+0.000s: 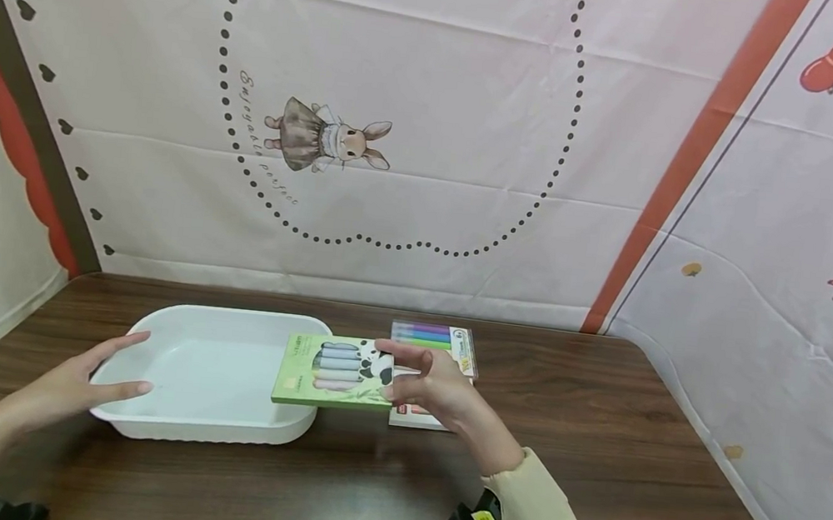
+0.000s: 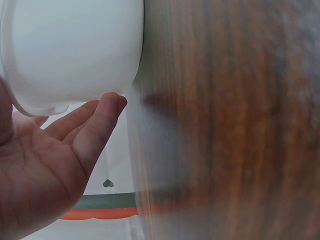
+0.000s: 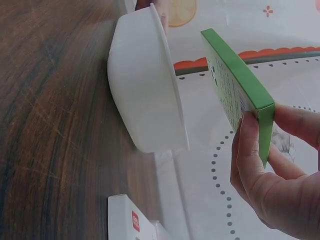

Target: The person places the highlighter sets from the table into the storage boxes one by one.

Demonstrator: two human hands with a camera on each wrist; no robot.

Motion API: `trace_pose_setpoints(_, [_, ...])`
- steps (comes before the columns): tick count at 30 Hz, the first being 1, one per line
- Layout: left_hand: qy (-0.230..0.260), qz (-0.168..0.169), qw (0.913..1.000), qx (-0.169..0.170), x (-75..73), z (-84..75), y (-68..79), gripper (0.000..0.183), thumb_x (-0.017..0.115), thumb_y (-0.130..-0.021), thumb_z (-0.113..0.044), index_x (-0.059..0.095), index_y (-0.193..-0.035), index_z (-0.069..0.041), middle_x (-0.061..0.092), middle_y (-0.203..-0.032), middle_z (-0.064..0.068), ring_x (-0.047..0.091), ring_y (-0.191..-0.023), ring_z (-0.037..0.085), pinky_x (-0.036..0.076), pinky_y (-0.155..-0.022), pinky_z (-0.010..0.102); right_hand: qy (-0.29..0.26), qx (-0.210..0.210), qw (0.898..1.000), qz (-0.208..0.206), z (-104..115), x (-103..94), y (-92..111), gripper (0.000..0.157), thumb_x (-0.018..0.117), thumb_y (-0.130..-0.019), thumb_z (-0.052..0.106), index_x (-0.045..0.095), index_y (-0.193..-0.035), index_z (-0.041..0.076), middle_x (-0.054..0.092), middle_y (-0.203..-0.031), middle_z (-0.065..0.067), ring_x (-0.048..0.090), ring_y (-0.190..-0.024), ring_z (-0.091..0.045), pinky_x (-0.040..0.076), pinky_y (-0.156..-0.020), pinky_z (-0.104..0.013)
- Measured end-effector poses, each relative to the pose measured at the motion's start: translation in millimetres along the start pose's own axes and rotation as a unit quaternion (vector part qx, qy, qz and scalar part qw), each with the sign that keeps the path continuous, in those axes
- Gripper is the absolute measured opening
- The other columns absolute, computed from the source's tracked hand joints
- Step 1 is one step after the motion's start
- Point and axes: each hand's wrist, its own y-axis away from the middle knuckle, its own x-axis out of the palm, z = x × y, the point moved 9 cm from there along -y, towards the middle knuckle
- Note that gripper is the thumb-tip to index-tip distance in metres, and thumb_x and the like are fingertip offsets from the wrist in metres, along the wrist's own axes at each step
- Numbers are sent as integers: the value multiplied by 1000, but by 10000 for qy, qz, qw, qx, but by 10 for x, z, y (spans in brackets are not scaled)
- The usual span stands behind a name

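Observation:
In the head view my left hand (image 1: 69, 384) holds the left end of a white plastic basin (image 1: 211, 433), thumb and a finger over the rim. The left wrist view has other fingers (image 2: 95, 127) against the outside of its wall. My right hand (image 1: 438, 386) pinches the right end of a flat green box (image 1: 336, 369) printed with pens and a panda. This box is held up over the basin's right rim. From the right wrist view, the box (image 3: 240, 75) is tilted and gripped at one end between thumb and fingers.
Behind my right hand lies a clear pack of coloured pens (image 1: 428, 334). A white box (image 1: 416, 419) with a red mark sits partly hidden under that hand. The dark wooden table (image 1: 593, 461) meets a printed cloth backdrop (image 1: 437, 128) at its far edge.

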Motion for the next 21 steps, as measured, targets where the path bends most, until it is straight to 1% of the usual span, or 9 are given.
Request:
trace_pose_setpoints(3, [14,-7,10000,28,-8,-12,-5,81,58,-88,-36,10,-146,-5,10,-139,41,14,-122,59,24,-83,69,-25,1,10000,-22,8,4,-15,65,63,-70,-8,44,-132,-3,39,-131,-21,58,-65,-9,51,-62,-24])
trace_pose_setpoints(7, [34,15,10000,12,-4,-5,6,81,57,-88,-36,9,-146,-6,9,-140,40,13,-122,59,25,-83,68,-131,-37,9999,78,18,42,-49,66,61,-69,-9,43,-132,-4,50,-122,-18,61,-76,-11,53,-65,-26])
trace_pose_setpoints(9, [22,15,10000,-2,0,2,11,81,57,-88,-36,9,-146,-7,10,-140,40,14,-122,58,25,-83,68,-173,-102,9997,137,26,63,-70,65,60,-70,-10,42,-132,-6,55,-119,-17,61,-78,-11,52,-65,-26])
trace_pose_setpoints(11, [21,6,10000,22,0,3,13,81,57,-89,-36,9,-146,-7,10,-140,40,13,-122,58,25,-83,68,-101,-182,9997,138,40,74,-89,65,60,-70,-10,42,-132,-7,52,-124,-17,61,-74,-9,52,-63,-24])
trace_pose_setpoints(15, [1,-34,10000,81,-4,-4,9,81,58,-88,-35,10,-146,-6,11,-139,40,15,-122,58,25,-83,67,3,-271,9995,156,47,91,-133,63,61,-71,-9,43,-131,-7,39,-138,-21,59,-70,-8,51,-63,-23])
trace_pose_setpoints(18, [18,-93,9997,217,-7,-21,3,80,59,-88,-32,10,-145,-5,12,-139,41,15,-122,59,25,-84,67,13,-315,9993,221,50,112,-161,62,62,-71,-8,44,-130,-7,41,-135,-22,58,-72,-9,51,-63,-24])
trace_pose_setpoints(21, [34,-97,9997,219,-5,-26,-3,80,59,-88,-32,10,-145,-4,12,-139,41,15,-122,59,25,-84,67,59,-384,9988,290,66,142,-181,62,61,-71,-8,44,-130,-7,43,-135,-20,57,-74,-9,51,-63,-24])
